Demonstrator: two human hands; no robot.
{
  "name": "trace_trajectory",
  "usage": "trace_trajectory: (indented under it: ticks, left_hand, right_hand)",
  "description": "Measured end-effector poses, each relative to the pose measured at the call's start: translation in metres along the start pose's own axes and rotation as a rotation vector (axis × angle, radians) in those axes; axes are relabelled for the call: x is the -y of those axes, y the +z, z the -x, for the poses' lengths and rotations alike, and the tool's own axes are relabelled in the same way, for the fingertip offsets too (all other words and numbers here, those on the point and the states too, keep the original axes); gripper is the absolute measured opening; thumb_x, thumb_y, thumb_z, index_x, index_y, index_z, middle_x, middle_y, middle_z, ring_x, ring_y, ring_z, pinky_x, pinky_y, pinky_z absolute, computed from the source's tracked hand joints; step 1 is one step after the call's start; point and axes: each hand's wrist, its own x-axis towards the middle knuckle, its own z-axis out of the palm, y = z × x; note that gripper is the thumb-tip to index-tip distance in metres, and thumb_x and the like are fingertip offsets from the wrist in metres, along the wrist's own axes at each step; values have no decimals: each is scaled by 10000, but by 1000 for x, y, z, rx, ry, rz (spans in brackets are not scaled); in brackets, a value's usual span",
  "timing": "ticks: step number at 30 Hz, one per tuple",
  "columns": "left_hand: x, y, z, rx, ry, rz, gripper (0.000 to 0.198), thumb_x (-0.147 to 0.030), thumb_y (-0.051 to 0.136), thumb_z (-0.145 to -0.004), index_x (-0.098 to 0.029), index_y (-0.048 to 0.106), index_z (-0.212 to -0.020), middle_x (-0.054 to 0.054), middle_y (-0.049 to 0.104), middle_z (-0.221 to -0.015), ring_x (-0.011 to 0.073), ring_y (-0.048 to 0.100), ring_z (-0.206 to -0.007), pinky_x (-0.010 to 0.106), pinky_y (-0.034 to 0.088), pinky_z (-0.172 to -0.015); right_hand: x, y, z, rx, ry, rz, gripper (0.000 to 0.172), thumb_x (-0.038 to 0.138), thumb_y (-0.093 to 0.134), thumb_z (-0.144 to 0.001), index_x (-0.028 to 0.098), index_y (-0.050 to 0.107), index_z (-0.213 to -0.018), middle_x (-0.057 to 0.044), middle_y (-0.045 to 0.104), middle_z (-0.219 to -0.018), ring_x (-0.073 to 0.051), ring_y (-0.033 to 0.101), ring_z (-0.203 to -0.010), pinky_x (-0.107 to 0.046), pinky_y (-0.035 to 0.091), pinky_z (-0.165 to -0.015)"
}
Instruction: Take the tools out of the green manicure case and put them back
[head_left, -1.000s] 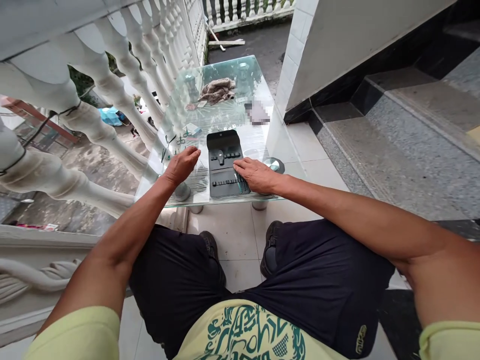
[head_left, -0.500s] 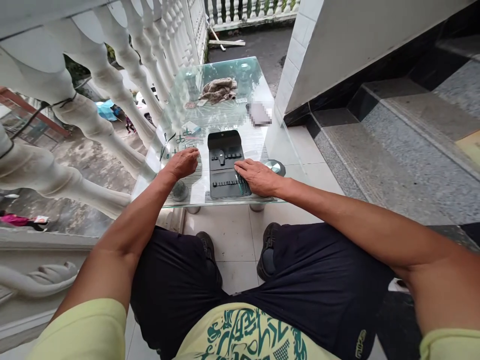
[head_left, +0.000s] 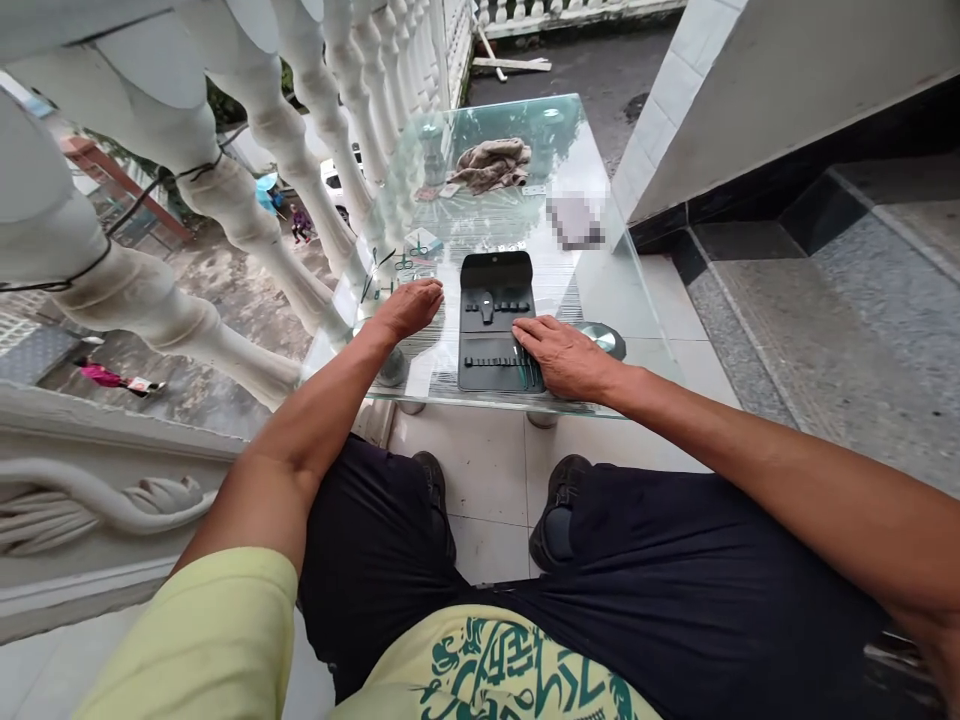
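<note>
A black tool case (head_left: 495, 300) lies unfolded on a glass table (head_left: 510, 215); it has elastic loops, and a few thin tools sit in the near row. My right hand (head_left: 561, 354) rests flat on the case's near right corner, fingers stretched onto those tools. My left hand (head_left: 409, 306) lies on the glass just left of the case, fingers loosely curled, holding nothing I can make out. Small green-handled scissors and loose tools (head_left: 397, 268) lie beyond my left hand.
A crumpled brown cloth (head_left: 491, 165) lies at the table's far end. A round metal lid (head_left: 602, 338) sits right of my right hand. White balusters (head_left: 315, 150) run along the left, a white wall (head_left: 750, 80) and dark steps (head_left: 825, 300) on the right.
The view has swung left, so the table sits further right in frame. Both hands stay in the same places on the case and glass.
</note>
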Motion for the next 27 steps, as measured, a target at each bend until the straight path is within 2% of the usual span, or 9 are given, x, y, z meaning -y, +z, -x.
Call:
trace_trajectory:
  ticks: [5, 10, 13, 17, 21, 24, 27]
  left_hand:
    - [-11, -6, 1, 46, -5, -1, 407, -229, 439, -1168, -108, 798, -1319, 218, 786, -1455, 316, 736, -1332, 483, 546, -1216]
    - [-27, -20, 7, -27, -29, 9, 452, -232, 463, -1152, -114, 734, -1495, 233, 746, -1534, 351, 686, -1383, 559, 467, -1277]
    - [-38, -29, 15, -41, -38, 1, 467, -245, 485, -1150, -106, 705, -1538, 248, 697, -1600, 373, 640, -1465, 579, 441, -1298]
    - [-53, -40, 26, -49, -48, -18, 443, -278, 520, -1154, -126, 711, -1524, 239, 624, -1694, 370, 581, -1558, 584, 402, -1345]
    - [-73, -52, 33, -90, -4, -19, 415, -286, 504, -1170, -175, 711, -1512, 218, 629, -1685, 364, 602, -1536, 601, 412, -1326]
    - [-89, -64, 37, -75, 49, -18, 389, -277, 469, -1189, -196, 725, -1471, 203, 633, -1668, 348, 601, -1528, 588, 401, -1324]
    - [-104, -74, 42, -46, 94, -33, 350, -269, 471, -1198, -231, 739, -1419, 172, 649, -1638, 334, 622, -1485, 576, 398, -1314]
  right_hand:
    - [-2, 2, 2, -30, -21, 18, 782, 68, 564, -903, 68, 567, -1686, -255, 622, -1685, -433, 612, -1443, -631, 566, -1198]
    - [-1, 0, 3, -14, -25, 25, 780, 69, 572, -885, 32, 584, -1664, -267, 610, -1693, -431, 610, -1432, -621, 555, -1214]
    - [0, 1, 3, -21, -10, 39, 762, 64, 560, -894, 56, 599, -1656, -241, 623, -1691, -410, 625, -1432, -601, 560, -1227]
    - [-3, 5, 5, -64, -8, 45, 759, 65, 534, -917, 115, 595, -1672, -196, 655, -1671, -390, 647, -1435, -596, 598, -1204]
    - [-7, 6, 8, -60, -29, 31, 774, 77, 531, -924, 115, 576, -1696, -206, 654, -1670, -415, 655, -1434, -632, 607, -1198]
    - [-11, 6, 10, -46, -55, -5, 745, 78, 490, -954, 97, 577, -1695, -216, 643, -1680, -430, 651, -1450, -646, 599, -1218]
    - [-16, 9, 13, -70, -64, -52, 781, 83, 470, -974, 139, 525, -1751, -212, 647, -1676, -446, 647, -1477, -683, 580, -1241]
